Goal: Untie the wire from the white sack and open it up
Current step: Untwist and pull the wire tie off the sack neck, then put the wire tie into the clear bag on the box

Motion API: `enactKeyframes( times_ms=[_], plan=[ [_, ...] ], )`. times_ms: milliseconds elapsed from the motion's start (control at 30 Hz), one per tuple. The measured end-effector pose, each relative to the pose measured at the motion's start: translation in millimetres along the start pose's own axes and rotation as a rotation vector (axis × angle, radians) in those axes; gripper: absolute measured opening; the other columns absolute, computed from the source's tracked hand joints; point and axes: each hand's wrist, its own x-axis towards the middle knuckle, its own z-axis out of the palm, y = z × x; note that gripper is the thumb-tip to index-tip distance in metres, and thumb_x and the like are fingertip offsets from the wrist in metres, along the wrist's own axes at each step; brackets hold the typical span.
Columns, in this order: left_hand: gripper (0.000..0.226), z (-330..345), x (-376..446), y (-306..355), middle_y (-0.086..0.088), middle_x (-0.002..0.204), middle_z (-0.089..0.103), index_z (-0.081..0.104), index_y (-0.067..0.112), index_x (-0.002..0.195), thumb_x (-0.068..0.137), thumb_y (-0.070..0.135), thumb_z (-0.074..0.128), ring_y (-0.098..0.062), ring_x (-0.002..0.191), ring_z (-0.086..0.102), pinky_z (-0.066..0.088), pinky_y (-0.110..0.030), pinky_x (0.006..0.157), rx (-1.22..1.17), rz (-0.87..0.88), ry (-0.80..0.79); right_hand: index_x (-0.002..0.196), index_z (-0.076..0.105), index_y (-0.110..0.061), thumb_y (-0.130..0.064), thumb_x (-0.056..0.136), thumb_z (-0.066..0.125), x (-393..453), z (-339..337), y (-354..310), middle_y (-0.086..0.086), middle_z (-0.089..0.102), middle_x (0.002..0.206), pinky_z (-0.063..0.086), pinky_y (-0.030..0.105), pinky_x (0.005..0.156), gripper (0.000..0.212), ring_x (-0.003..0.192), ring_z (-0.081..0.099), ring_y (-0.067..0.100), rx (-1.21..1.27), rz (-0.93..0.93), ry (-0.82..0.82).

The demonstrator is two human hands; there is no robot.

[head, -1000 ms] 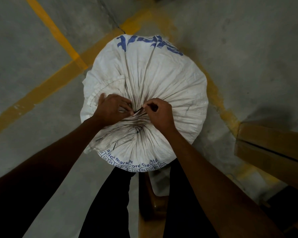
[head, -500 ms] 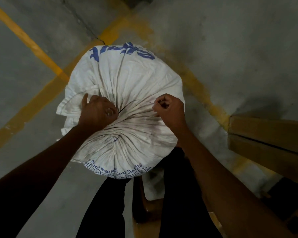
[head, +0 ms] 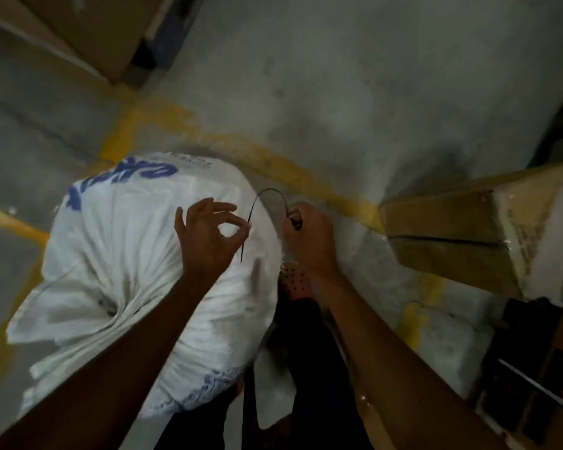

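A full white sack (head: 117,254) with blue lettering stands on the concrete floor at left, its top gathered in folds at the lower left. A thin black wire (head: 267,194) arcs free above the sack's right edge. My left hand (head: 208,241) pinches one end of the wire between thumb and forefinger, the other fingers spread. My right hand (head: 309,235) is closed around the wire's other end, just right of the sack.
Yellow painted lines (head: 306,177) cross the grey floor. A cardboard box (head: 468,235) lies at the right, another cardboard box (head: 88,30) sits at the top left. My dark trouser legs (head: 306,352) and a reddish shoe (head: 294,284) are below the sack.
The wire has come off the sack's neck and now hangs as a loop between both hands, which rose and shifted right. The view swung, putting the sack lower left.
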Motion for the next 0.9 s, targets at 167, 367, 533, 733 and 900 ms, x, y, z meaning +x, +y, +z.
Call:
enactKeyframes(
  times_ms=[167, 367, 533, 733, 900],
  plan=[
    [0.022, 83.5, 13.7, 126.8, 0.011, 0.134, 0.067, 0.063, 0.045, 0.073, 0.079, 0.037, 0.083, -0.022, 0.144, 0.044, 0.014, -0.066, 0.12, -0.094, 0.012, -0.121, 0.116, 0.068, -0.02, -0.02, 0.098, 0.061, 13.7, -106.0, 75.8, 0.005, 0.077, 0.089, 0.061, 0.039, 0.063, 0.019, 0.071, 0.071, 0.019, -0.09, 0.074, 0.188],
    [0.029, 178.3, -11.4, 292.0, 0.009, 0.162, 0.042, 0.061, 0.049, 0.071, 0.081, 0.035, 0.084, -0.02, 0.159, 0.016, -0.007, -0.057, 0.123, -0.254, 0.111, -0.318, 0.096, 0.072, -0.014, -0.021, 0.095, 0.061, -18.2, -245.7, 158.4, 0.015, 0.066, 0.12, 0.05, 0.044, 0.093, 0.014, 0.115, 0.061, 0.036, -0.258, 0.129, 0.559],
    [0.026, 244.6, -44.6, 408.6, 0.003, 0.16, 0.045, 0.065, 0.049, 0.077, 0.078, 0.033, 0.085, -0.029, 0.157, 0.022, -0.003, -0.039, 0.123, -0.325, 0.263, -0.409, 0.087, 0.076, -0.021, -0.026, 0.088, 0.061, -53.4, -353.3, 224.0, 0.01, 0.038, 0.162, 0.027, 0.046, 0.122, 0.017, 0.152, 0.026, 0.034, -0.136, 0.336, 0.729],
    [0.027, 308.9, -77.0, 502.2, 0.006, 0.165, 0.037, 0.06, 0.05, 0.066, 0.08, 0.039, 0.082, -0.02, 0.158, 0.016, 0.001, -0.057, 0.125, -0.357, 0.288, -0.514, 0.091, 0.076, -0.022, -0.025, 0.093, 0.067, -54.7, -422.2, 276.3, 0.002, 0.026, 0.169, 0.018, 0.046, 0.123, 0.01, 0.158, 0.011, 0.027, -0.042, 0.549, 0.783],
    [0.007, 350.3, -68.8, 493.1, -0.002, 0.168, 0.033, 0.077, 0.036, 0.084, 0.082, 0.042, 0.076, -0.032, 0.158, 0.016, 0.009, -0.067, 0.122, -0.074, 0.433, -0.433, 0.098, 0.078, -0.023, -0.027, 0.094, 0.066, -36.2, -425.1, 309.6, 0.003, 0.021, 0.17, 0.018, 0.052, 0.126, 0.014, 0.158, 0.007, 0.029, -0.228, 0.642, 0.564]
  ],
)
